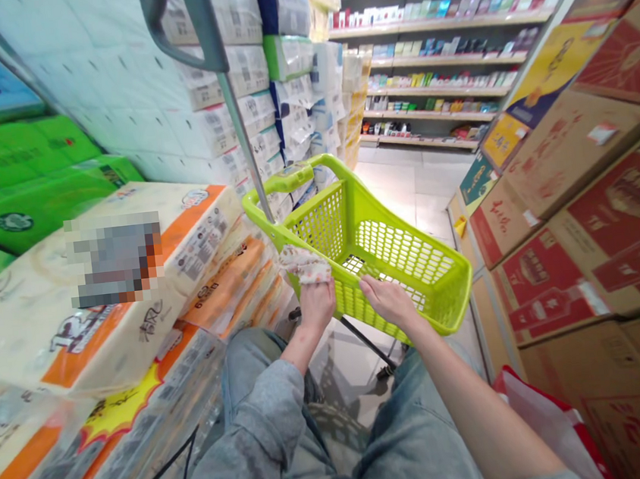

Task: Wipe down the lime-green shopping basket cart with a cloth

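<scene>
A lime-green shopping basket (456,294) with perforated walls stands in front of my knees, and no goods show inside it. My left hand (316,306) is closed on a white cloth with a small coloured pattern (303,262), which lies against the basket's near left rim. My right hand (391,304) is closed at the near rim, its fingertips curled over the edge. A grey pull handle (214,49) on a metal pole rises from the basket's left end. Dark legs show beneath the basket.
Packs of tissue paper (179,201) are stacked to the left, with a blurred-out grey item (116,261) on top. Cardboard cartons (564,275) line the right side, with a red-and-white bag (550,421) below. Stocked shelves (440,21) stand beyond the tiled floor (405,177).
</scene>
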